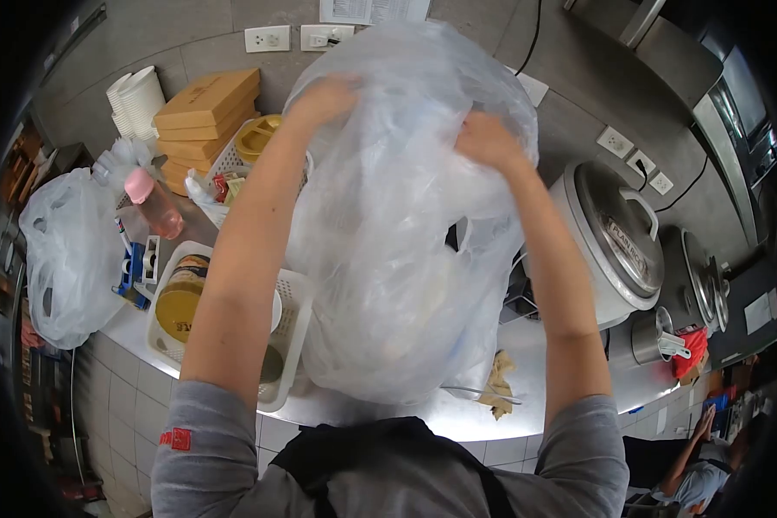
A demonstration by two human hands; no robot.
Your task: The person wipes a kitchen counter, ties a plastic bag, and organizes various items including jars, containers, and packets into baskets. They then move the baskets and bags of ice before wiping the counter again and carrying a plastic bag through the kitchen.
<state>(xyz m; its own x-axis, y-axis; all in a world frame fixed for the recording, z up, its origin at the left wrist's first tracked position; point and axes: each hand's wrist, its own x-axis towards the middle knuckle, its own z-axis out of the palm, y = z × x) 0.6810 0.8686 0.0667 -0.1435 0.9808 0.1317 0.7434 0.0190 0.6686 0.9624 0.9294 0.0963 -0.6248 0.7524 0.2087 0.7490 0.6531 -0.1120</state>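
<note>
A large, bulging, translucent plastic bag (388, 259) fills the middle of the view above the steel counter, and smaller pale plastic shapes show faintly through it. On its upper left side lies my left hand (326, 99), its fingers partly hidden by plastic and blurred. My right hand (488, 140) is at the bag's upper right, with the fingers curled against the plastic; what they hold, if anything, is hard to tell. A small dark gap shows at the bag's right side.
Left: a white basket (293, 337) with jars, a pink-capped bottle (154, 204), a tape dispenser (132, 272), cardboard boxes (205, 102), paper cups (138, 99) and another plastic bag (71, 257). Right: a rice cooker (613, 237), a metal pot (650, 332), and another person (704, 466) at the lower right.
</note>
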